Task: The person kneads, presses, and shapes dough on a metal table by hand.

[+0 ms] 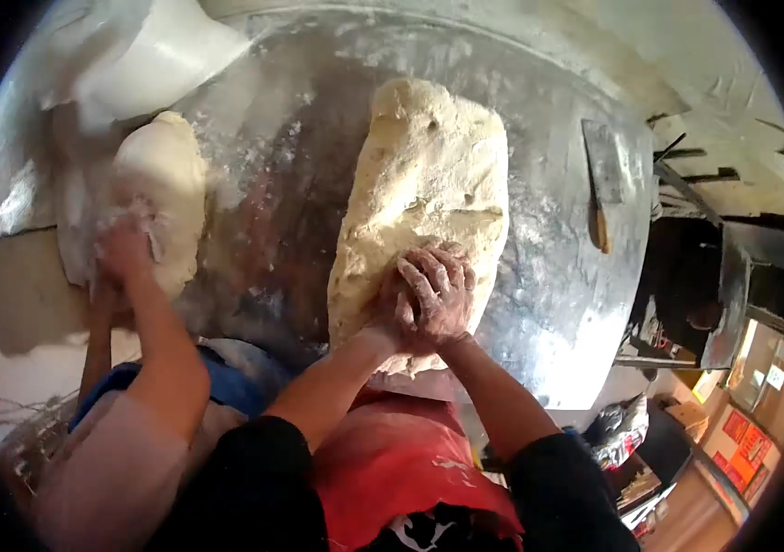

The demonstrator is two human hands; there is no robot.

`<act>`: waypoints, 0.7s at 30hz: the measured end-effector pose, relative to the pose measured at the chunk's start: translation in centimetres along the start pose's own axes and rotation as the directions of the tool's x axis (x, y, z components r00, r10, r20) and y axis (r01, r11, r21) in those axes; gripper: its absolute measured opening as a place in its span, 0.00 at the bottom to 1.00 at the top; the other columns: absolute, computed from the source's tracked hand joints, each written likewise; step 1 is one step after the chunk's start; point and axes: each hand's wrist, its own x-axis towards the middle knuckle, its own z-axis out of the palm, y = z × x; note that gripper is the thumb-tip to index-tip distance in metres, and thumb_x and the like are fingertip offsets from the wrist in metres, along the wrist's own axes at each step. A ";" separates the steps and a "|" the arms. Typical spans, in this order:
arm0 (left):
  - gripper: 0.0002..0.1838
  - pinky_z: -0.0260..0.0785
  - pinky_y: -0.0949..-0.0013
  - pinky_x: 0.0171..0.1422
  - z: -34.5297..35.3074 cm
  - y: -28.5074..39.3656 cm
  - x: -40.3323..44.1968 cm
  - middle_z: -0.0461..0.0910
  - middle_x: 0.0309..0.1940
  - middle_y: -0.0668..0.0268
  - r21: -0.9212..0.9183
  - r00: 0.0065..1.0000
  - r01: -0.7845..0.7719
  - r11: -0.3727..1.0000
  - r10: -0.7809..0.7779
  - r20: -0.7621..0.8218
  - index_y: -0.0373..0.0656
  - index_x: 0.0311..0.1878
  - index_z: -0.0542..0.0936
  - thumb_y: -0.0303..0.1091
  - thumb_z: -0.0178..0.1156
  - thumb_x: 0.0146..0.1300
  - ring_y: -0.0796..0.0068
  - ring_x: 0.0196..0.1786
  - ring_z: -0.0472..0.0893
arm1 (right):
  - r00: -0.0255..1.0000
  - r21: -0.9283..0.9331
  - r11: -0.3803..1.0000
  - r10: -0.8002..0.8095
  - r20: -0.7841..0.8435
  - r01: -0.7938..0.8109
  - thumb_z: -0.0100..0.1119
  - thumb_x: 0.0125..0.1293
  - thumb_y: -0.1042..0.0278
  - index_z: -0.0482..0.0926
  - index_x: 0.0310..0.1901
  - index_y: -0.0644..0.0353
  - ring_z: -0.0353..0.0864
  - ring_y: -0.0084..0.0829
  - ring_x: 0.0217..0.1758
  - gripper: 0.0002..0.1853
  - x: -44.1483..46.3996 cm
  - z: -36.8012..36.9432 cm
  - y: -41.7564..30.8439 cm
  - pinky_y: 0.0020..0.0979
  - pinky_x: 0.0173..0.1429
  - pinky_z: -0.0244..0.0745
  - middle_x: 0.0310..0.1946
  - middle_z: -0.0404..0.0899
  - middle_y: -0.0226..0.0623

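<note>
A long slab of pale dough (438, 156) lies on the floury metal worktop (272, 156) in front of me. My hands are stacked on its near end and press down into it. My right hand (444, 304) is on top, its flour-covered fingers curled over the other hand. Beneath it, my left hand (389, 299) rests against the dough, with most of its fingers hidden. Both forearms are stretched forward, and the dough's surface is lumpy and creased just beyond my knuckles.
At my left, a co-worker's hand (125, 244), blurred, presses another piece of dough (171, 175). A white sack-like shape (166, 60) sits at the back left. A wide blade with a wooden handle (601, 230) lies on the right. Shelving (732, 294) stands past the worktop's right edge.
</note>
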 end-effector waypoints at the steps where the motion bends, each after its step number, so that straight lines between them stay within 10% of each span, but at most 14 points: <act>1: 0.43 0.37 0.48 0.87 3.0 -0.2 1.0 0.62 0.77 0.54 -0.026 1.000 0.001 1.000 -0.002 -0.021 0.47 0.80 0.62 0.59 0.55 0.65 0.49 0.82 0.51 | 1.000 -0.026 1.000 0.008 -0.006 -0.009 0.66 0.52 0.61 0.82 0.59 0.50 0.76 0.46 0.65 0.28 -0.1 0.0 -0.1 0.54 0.68 0.65 0.61 0.79 0.37; 2: 0.43 0.38 0.50 0.87 4.2 -0.7 1.4 0.62 0.77 0.55 -0.072 1.000 -0.004 0.997 0.002 -0.027 0.47 0.80 0.62 0.61 0.54 0.67 0.51 0.82 0.51 | 1.000 -0.046 0.999 0.021 -0.020 -0.022 0.66 0.53 0.61 0.82 0.59 0.51 0.75 0.47 0.65 0.28 -0.1 0.1 -0.3 0.54 0.68 0.65 0.61 0.79 0.37; 3: 0.46 0.40 0.47 0.87 -9.6 0.7 -2.8 0.52 0.82 0.54 -0.141 0.964 0.168 0.976 -0.133 0.229 0.49 0.82 0.56 0.62 0.56 0.67 0.49 0.82 0.52 | 0.999 -0.078 0.996 0.043 -0.008 -0.044 0.65 0.54 0.60 0.81 0.60 0.51 0.74 0.47 0.67 0.28 -0.6 0.6 -0.2 0.54 0.69 0.64 0.63 0.77 0.37; 5: 0.41 0.40 0.45 0.86 5.2 -1.7 3.1 0.54 0.82 0.57 0.323 0.944 0.196 0.926 -0.089 -0.316 0.55 0.81 0.59 0.60 0.54 0.69 0.54 0.83 0.53 | 0.994 -0.006 0.995 0.097 0.045 -0.097 0.64 0.60 0.55 0.78 0.65 0.52 0.71 0.51 0.69 0.30 -0.2 -1.3 -0.8 0.56 0.72 0.61 0.66 0.75 0.43; 7: 0.36 0.38 0.39 0.85 -8.6 -1.7 -2.4 0.62 0.79 0.58 -0.131 0.986 -0.100 0.986 0.081 -0.144 0.57 0.78 0.67 0.58 0.54 0.69 0.56 0.84 0.53 | 0.980 0.188 0.962 0.198 0.012 -0.197 0.61 0.66 0.44 0.75 0.70 0.52 0.69 0.55 0.70 0.34 0.0 -2.4 -0.8 0.57 0.73 0.59 0.68 0.73 0.46; 8: 0.33 0.45 0.39 0.83 -1.5 -4.5 -1.0 0.67 0.76 0.58 -0.032 0.790 -0.098 0.995 0.058 -0.610 0.57 0.75 0.71 0.52 0.59 0.67 0.52 0.81 0.59 | 0.982 0.141 0.974 0.184 -0.052 -0.175 0.59 0.67 0.37 0.75 0.70 0.52 0.70 0.53 0.70 0.36 -0.3 -1.9 -0.1 0.54 0.73 0.59 0.68 0.73 0.45; 10: 0.32 0.52 0.39 0.79 -9.3 -5.6 -0.3 0.68 0.75 0.57 -0.181 0.698 0.020 0.983 -0.143 -0.701 0.53 0.73 0.73 0.44 0.62 0.65 0.47 0.78 0.64 | 0.986 -0.219 0.961 0.164 -0.029 -0.167 0.56 0.68 0.34 0.76 0.70 0.48 0.70 0.50 0.70 0.35 -2.7 1.7 3.2 0.52 0.72 0.60 0.68 0.73 0.42; 14: 0.33 0.58 0.40 0.75 -8.8 -7.5 0.1 0.69 0.73 0.56 -0.127 0.567 -0.184 0.975 0.000 -0.824 0.43 0.71 0.74 0.36 0.65 0.62 0.47 0.76 0.66 | 0.978 -0.267 0.945 0.205 0.027 -0.190 0.58 0.66 0.36 0.76 0.70 0.43 0.69 0.43 0.72 0.34 -2.8 1.3 3.2 0.52 0.71 0.60 0.71 0.72 0.34; 18: 0.37 0.56 0.44 0.77 -9.9 -6.5 0.6 0.66 0.73 0.47 -0.212 0.763 -0.041 0.976 -0.106 -0.638 0.39 0.75 0.67 0.43 0.64 0.66 0.48 0.77 0.63 | 0.977 -0.243 0.948 0.214 0.019 -0.204 0.60 0.68 0.42 0.73 0.71 0.44 0.67 0.45 0.72 0.33 -1.4 0.2 3.1 0.53 0.72 0.57 0.70 0.71 0.36; 20: 0.41 0.54 0.45 0.79 -10.2 -5.8 3.6 0.65 0.74 0.48 -0.768 0.458 -0.041 0.639 -0.671 -0.582 0.41 0.77 0.64 0.49 0.64 0.67 0.47 0.77 0.63 | 0.941 -0.197 0.921 0.323 -0.101 -0.337 0.60 0.69 0.43 0.71 0.73 0.46 0.65 0.47 0.73 0.34 1.6 -2.3 3.5 0.54 0.74 0.55 0.71 0.69 0.40; 21: 0.43 0.53 0.44 0.80 -10.6 -6.6 4.7 0.63 0.76 0.47 -0.780 0.479 0.098 0.619 -0.716 -0.508 0.43 0.80 0.60 0.56 0.61 0.70 0.49 0.79 0.62 | 0.901 -0.165 0.890 0.397 -0.176 -0.424 0.59 0.70 0.42 0.69 0.74 0.49 0.64 0.49 0.74 0.35 2.8 -2.2 4.3 0.55 0.76 0.53 0.73 0.66 0.44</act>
